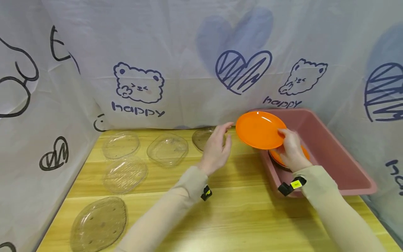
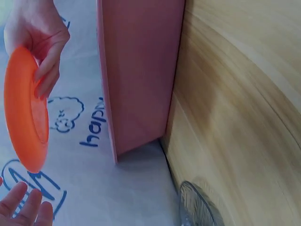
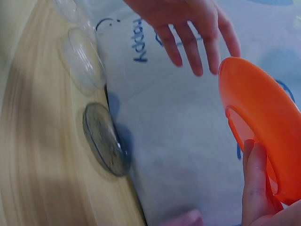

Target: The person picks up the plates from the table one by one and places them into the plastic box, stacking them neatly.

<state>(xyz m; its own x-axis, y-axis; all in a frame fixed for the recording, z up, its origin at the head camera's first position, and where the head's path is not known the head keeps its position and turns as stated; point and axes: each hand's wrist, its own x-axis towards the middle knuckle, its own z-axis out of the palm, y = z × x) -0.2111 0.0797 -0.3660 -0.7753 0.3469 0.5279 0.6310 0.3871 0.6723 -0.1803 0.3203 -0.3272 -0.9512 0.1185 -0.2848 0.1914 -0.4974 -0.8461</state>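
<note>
My right hand grips an orange plate by its right edge, thumb on top and fingers underneath, raised over the left rim of the pink bin. Just left of the plate, my left hand is held up with fingers extended and nothing in it. In the right wrist view its fingertips come close to the plate's edge. More orange plates lie in the pink bin, partly hidden behind my right hand. A smoky clear plate sits on the table behind my left hand.
Several clear plates stand on the wooden table to the left: a back-left one, a ribbed one, one nearer the middle, and a large smoky one in front. A printed white curtain closes the back and sides.
</note>
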